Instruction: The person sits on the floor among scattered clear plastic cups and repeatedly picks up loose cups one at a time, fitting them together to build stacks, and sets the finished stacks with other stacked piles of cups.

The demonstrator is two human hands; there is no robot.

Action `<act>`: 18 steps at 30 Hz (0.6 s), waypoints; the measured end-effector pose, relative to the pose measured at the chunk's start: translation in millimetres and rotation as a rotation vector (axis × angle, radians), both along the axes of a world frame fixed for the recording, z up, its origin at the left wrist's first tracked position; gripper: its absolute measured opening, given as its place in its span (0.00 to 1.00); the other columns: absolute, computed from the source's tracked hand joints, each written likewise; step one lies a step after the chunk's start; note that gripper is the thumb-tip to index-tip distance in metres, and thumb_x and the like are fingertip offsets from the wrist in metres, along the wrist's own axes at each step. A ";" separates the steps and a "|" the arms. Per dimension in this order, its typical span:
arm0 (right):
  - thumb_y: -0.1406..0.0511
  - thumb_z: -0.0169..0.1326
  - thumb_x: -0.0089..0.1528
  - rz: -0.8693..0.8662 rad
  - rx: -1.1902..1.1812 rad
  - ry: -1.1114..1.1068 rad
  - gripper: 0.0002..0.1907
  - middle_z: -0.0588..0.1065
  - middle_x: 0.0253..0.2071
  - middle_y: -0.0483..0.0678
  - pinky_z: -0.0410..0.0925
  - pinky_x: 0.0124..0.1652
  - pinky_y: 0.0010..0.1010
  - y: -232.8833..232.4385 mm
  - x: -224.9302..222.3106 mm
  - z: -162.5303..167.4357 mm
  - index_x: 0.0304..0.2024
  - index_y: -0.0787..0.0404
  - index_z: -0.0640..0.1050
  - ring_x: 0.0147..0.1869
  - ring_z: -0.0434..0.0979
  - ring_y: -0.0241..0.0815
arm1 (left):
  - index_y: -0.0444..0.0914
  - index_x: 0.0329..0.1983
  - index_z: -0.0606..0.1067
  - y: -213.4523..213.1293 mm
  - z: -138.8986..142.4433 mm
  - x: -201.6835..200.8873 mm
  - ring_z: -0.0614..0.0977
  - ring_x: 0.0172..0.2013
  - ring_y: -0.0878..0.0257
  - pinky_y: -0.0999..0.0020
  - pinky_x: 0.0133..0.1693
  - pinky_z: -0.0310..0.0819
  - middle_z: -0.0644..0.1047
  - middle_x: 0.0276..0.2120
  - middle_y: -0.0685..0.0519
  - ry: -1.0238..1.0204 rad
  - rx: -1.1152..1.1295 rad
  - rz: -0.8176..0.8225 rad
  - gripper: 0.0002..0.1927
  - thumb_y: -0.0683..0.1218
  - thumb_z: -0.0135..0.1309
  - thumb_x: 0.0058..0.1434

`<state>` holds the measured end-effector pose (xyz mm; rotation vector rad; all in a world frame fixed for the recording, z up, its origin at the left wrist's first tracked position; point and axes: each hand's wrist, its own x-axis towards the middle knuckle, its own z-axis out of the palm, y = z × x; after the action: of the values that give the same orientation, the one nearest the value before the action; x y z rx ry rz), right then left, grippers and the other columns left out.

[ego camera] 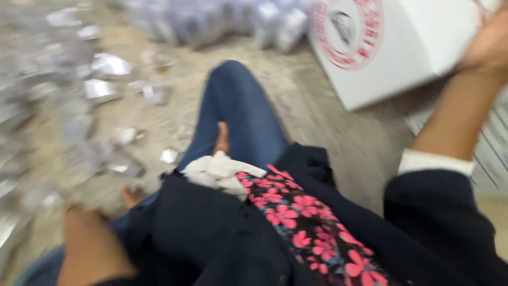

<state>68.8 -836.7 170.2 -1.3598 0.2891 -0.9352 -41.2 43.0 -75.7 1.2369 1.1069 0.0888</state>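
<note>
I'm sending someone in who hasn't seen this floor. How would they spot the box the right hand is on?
Look at the far right of the floor, beyond the blue-trousered knee. The white box lies tilted there, under the right hand. Unlike the small silvery packets scattered left, it is large, with a round red stamp.

Packing floor: foil packets (100, 90), carton (418, 47).

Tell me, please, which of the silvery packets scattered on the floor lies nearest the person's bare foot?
The small silvery packet just left of the bare foot; the other packets lie farther left.
</note>
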 end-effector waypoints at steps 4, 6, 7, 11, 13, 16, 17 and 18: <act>0.65 0.49 0.73 0.716 -0.401 0.033 0.07 0.77 0.48 0.45 0.71 0.52 0.30 211.6 65.9 -131.2 0.50 0.62 0.76 0.52 0.77 0.37 | 0.54 0.65 0.66 3.9 46.3 31.7 0.67 0.63 0.53 0.46 0.53 0.70 0.65 0.67 0.59 -0.160 -0.056 0.091 0.28 0.61 0.52 0.61; 0.68 0.58 0.66 0.955 -0.455 0.097 0.16 0.77 0.52 0.50 0.73 0.54 0.33 344.2 65.1 -175.5 0.55 0.65 0.76 0.55 0.78 0.40 | 0.55 0.66 0.65 -12.4 56.7 46.7 0.65 0.65 0.52 0.44 0.54 0.69 0.64 0.69 0.60 -0.280 -0.077 0.079 0.30 0.62 0.53 0.60; 0.65 0.61 0.61 0.900 -0.842 0.201 0.20 0.78 0.51 0.53 0.74 0.49 0.35 392.1 51.0 -179.8 0.56 0.62 0.77 0.47 0.81 0.45 | 0.56 0.66 0.65 -19.8 60.3 51.9 0.64 0.66 0.52 0.43 0.55 0.69 0.63 0.70 0.60 -0.346 -0.037 0.050 0.31 0.62 0.54 0.60; 0.57 0.58 0.60 1.185 -1.795 0.645 0.35 0.78 0.50 0.57 0.71 0.49 0.48 541.3 20.2 -153.7 0.68 0.57 0.64 0.51 0.80 0.57 | 0.51 0.62 0.70 -35.6 68.7 56.9 0.74 0.48 0.60 0.51 0.46 0.75 0.72 0.56 0.55 -0.316 0.100 0.069 0.20 0.49 0.50 0.66; 0.57 0.57 0.61 1.170 -1.820 0.788 0.33 0.78 0.50 0.57 0.72 0.50 0.48 576.8 7.3 -153.7 0.67 0.57 0.65 0.52 0.80 0.58 | 0.49 0.59 0.71 -39.0 71.0 57.2 0.74 0.37 0.63 0.52 0.39 0.77 0.74 0.45 0.55 -0.166 0.140 0.101 0.19 0.47 0.51 0.65; 0.58 0.55 0.63 1.089 -1.659 0.848 0.30 0.78 0.51 0.59 0.72 0.50 0.48 606.3 11.9 -169.1 0.66 0.58 0.67 0.54 0.80 0.59 | 0.47 0.58 0.71 -51.4 71.3 61.3 0.77 0.34 0.59 0.51 0.34 0.74 0.78 0.44 0.52 -0.160 0.278 -0.006 0.20 0.47 0.53 0.62; 0.58 0.55 0.63 1.076 -1.594 0.847 0.29 0.78 0.51 0.59 0.72 0.50 0.48 611.4 16.2 -171.5 0.65 0.58 0.67 0.55 0.80 0.60 | 0.47 0.57 0.71 -58.1 70.6 63.5 0.78 0.35 0.56 0.51 0.34 0.74 0.78 0.45 0.51 -0.155 0.284 -0.050 0.20 0.48 0.54 0.61; 0.59 0.55 0.64 1.085 -1.513 0.846 0.28 0.78 0.51 0.59 0.72 0.51 0.48 615.2 23.6 -167.6 0.65 0.58 0.68 0.55 0.80 0.60 | 0.45 0.57 0.73 -63.6 70.9 67.5 0.80 0.38 0.55 0.53 0.39 0.75 0.79 0.45 0.48 -0.191 0.471 -0.092 0.20 0.48 0.56 0.61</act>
<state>92.4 -221.5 2.6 -2.7654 -0.6812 0.6434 26.4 -20.6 -4.7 1.6587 0.8858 0.4076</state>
